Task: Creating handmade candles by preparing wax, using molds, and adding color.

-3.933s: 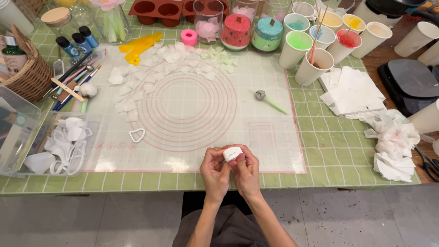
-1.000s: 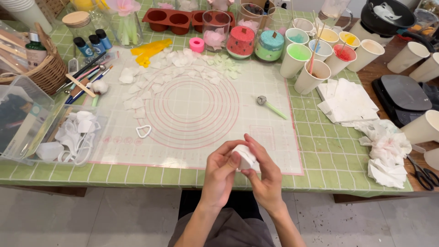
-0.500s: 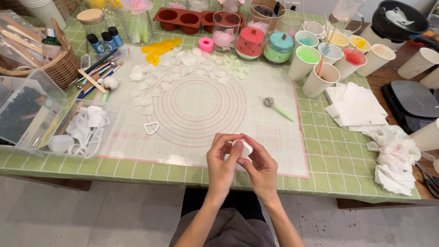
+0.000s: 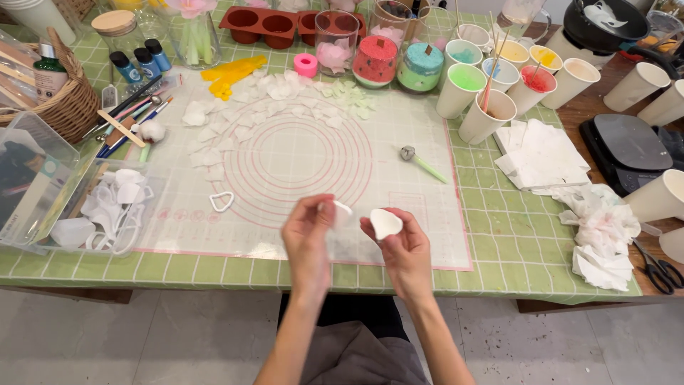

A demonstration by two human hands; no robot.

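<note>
Now both hands are up over the near edge of the clear mat (image 4: 427,153) with red circles on it. The right hand (image 4: 400,246) has its fingers pinched shut on a white petal piece (image 4: 385,222). That piece is shaped like a little cup. Its round wide end points up and away from the person, and its narrow end sits down between the fingers, so it runs long from near to far. The left hand (image 4: 308,232) pinches a smaller white piece (image 4: 343,209) at its fingertips. That one pokes out sideways toward the right hand. The two pieces are near each other but apart.

More white petals (image 4: 214,132) lie spread on the far left part of the mat. A white heart cutter (image 4: 221,202) lies on the mat, left of the hands. A green-handled tool (image 4: 424,164) rests to the right.
</note>
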